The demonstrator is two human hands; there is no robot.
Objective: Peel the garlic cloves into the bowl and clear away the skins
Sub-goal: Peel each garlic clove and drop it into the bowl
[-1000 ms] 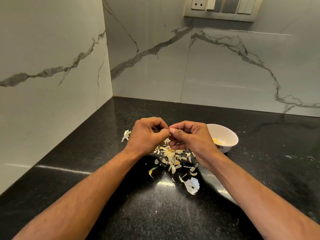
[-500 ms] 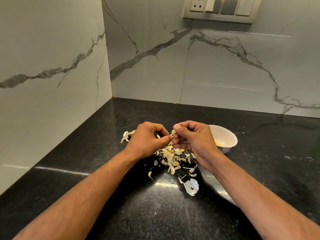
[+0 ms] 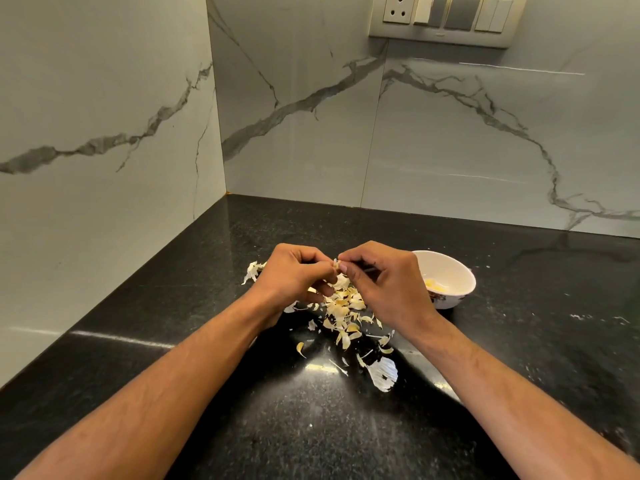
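Many loose skins (image 3: 341,308) beneath both hands, white bowl (image 3: 460,271) alongside.

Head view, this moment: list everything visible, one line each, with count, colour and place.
bowl: one, white, on counter right of the hands, yellowish peeled bits inside
skins: loose pile, cream and white, on counter under the hands
clove: one, pale, pinched between both hands
counter: one, black speckled, corner
walls: two, grey-veined marble
switch panel: one, beige, top right
left hand: one, pinches clove
right hand: one, pinches clove
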